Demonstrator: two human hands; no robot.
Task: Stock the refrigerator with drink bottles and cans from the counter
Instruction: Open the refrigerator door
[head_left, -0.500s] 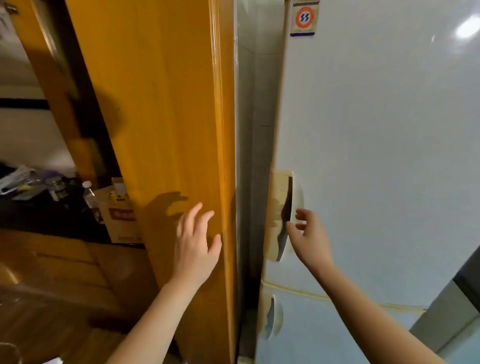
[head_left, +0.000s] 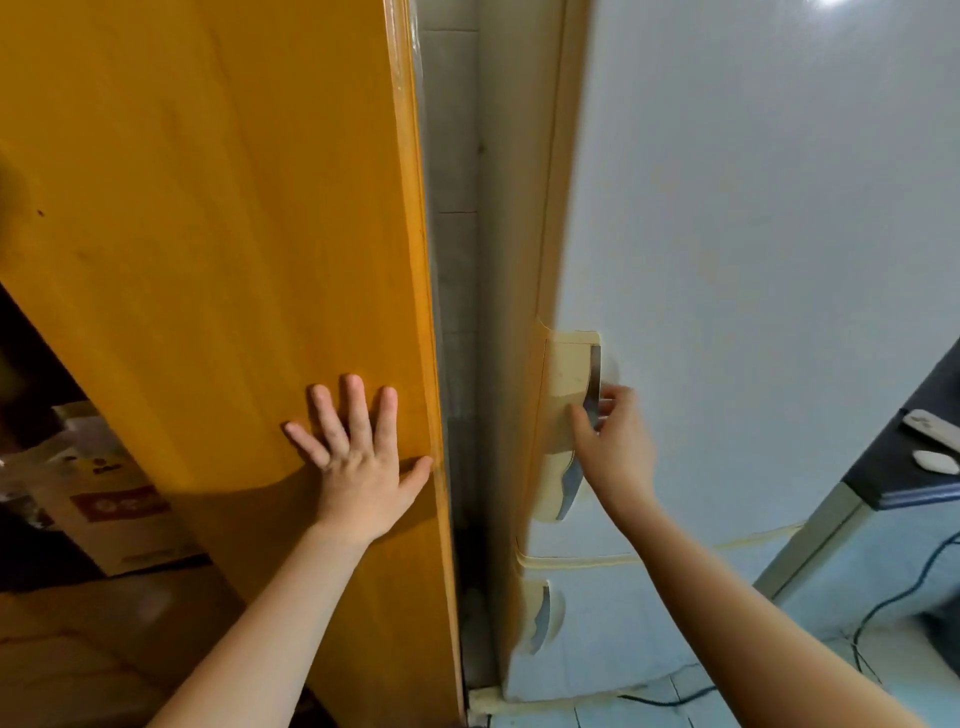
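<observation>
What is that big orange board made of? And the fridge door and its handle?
Orange board: likely varnished wood, glossy, faint grain streaks. Fridge door: probably painted metal, smooth white, bright glare on top. Handle: seems yellowed cream plastic with a silvery strip.

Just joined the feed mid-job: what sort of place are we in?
Likely a home kitchen: a white refrigerator with a yellowed handle, an orange wooden door beside it, and a cardboard box behind.

Bright indoor light, glare spot atop refrigerator (head_left: 753, 208) — soft shadow across orange panel (head_left: 208, 208); left background blurred, edges bowed.
</observation>
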